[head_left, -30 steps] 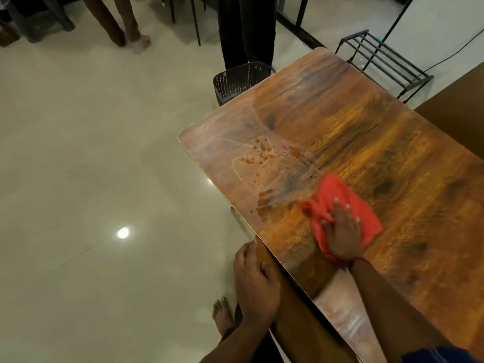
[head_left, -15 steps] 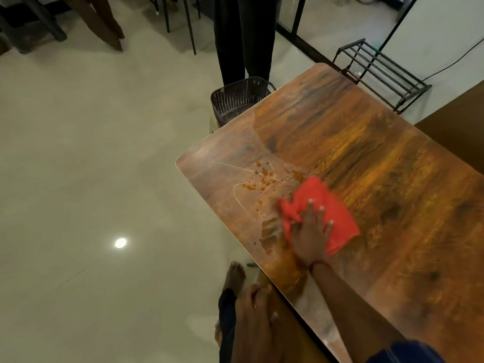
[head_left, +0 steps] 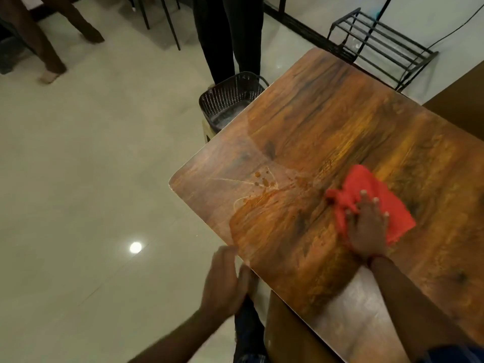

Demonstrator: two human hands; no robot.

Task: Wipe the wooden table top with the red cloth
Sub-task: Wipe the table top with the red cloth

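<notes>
On the wooden desk [head_left: 340,121], right of its middle, the red cloth [head_left: 366,183] lies crumpled and partly spread. The right hand [head_left: 368,227] presses down on the cloth's near-left part. Its fingers [head_left: 365,205] are straight and splayed flat on the fabric, not curled round it, and the cloth shows past them at the far and right sides.

Left of the cloth, a wet orange-brown smear [head_left: 262,216] runs across the wood toward the desk's left edge. A few small drops [head_left: 263,181] sit just beyond the smear, among thin pale streaks.

The left hand [head_left: 225,281] hangs off the desk beside its near-left edge. It is blurred, with fingers loosely extended and nothing in them. Whether it touches the edge cannot be told.

Past the desk's far-left corner a dark mesh basket [head_left: 230,98] stands on the pale tiled floor [head_left: 91,179]. Someone's dark trouser legs [head_left: 227,35] stand right behind the basket. A black metal rack [head_left: 379,45] stands near the wall beyond the desk's far end.
</notes>
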